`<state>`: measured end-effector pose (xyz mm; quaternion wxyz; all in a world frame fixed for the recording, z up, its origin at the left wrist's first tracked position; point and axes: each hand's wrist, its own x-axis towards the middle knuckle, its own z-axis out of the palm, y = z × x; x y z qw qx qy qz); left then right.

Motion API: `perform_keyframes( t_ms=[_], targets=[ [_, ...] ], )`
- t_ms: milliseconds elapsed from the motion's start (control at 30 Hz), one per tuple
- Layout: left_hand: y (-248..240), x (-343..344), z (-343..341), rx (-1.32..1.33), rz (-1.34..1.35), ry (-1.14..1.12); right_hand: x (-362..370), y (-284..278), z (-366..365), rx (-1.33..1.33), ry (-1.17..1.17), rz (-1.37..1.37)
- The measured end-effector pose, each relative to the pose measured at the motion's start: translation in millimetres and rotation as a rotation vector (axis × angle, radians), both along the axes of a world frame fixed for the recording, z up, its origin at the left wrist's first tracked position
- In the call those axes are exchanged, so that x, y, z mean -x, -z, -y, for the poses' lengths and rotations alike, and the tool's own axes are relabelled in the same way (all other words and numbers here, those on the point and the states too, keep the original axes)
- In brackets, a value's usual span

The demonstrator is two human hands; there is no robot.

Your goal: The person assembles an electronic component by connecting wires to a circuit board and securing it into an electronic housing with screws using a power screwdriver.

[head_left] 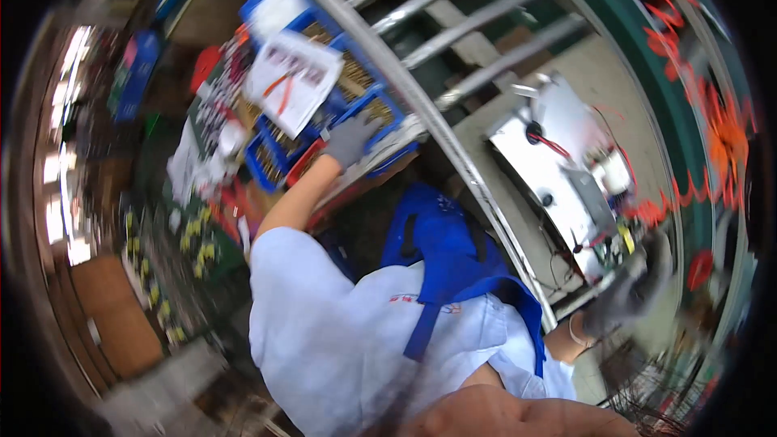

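My left hand [350, 141], in a grey glove, reaches over a group of blue bins [387, 131] filled with small brass-coloured parts [354, 77]. Its fingers stretch over the near bin, and I see nothing held in them. A red bin [304, 163] sits beside its wrist. Out to the right, my right hand [627, 295], also gloved in grey, is beside a silver metal device [541, 146] with red and black wires. The fingers of this hand look extended and apart, though blurred. A small yellow piece [626, 239] shows just past its fingertips.
A printed sheet [293, 81] with an orange strip lies across the bins. A metal rail [453, 154] and roller bars [477, 20] run between bins and the device's bench. Coiled orange hoses [716, 142] hang at the far right. A brown carton [117, 311] stands at the left.
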<state>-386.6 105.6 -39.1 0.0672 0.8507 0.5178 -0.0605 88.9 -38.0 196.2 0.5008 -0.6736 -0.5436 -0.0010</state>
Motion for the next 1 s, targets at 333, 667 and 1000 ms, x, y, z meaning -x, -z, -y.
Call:
perform_keyframes(
  t_ms=[333, 667, 1000],
  targets=[
    [6.8, 19.1, -49.1, 0.147, -0.007, 0.368, -22.1, 11.0, 70.4, 0.084, 0.102, 0.123],
    [9.0, -24.4, -42.3, 0.182, 0.119, -0.271, -118.6, 144.3, 359.4, 0.549, 0.838, -0.046],
    [-22.6, -33.1, -59.0, 0.564, 1.478, -0.698, -188.2, 257.5, 591.7, 1.361, 0.759, 0.053]
  ],
)
